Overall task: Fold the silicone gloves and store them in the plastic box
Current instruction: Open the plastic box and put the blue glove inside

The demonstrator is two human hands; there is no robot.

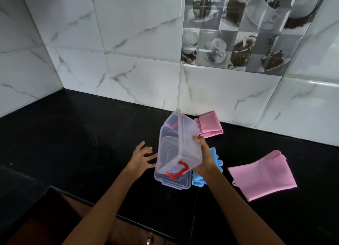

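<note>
Two walls of white marble-look tile (143, 75) meet behind my black table (73, 131). My right hand (203, 158) fingers grip the tilted plastic box (176, 149); left hand (142, 157) fingers spread wide. Pink gloves (264, 175) lie flat toward the right edge.

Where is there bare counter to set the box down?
Left of the left hand, the black counter is bare up to the wall. It is crowded on the right: folded pink glove, blue glove, flat pink glove, lid.

Dim, soft light; the glossy white marble-patterned wall tiles (139, 75) catch pale glare at right. The black stone bench (73, 134) swallows detail. Wide-angle bending curves the edges.
</note>
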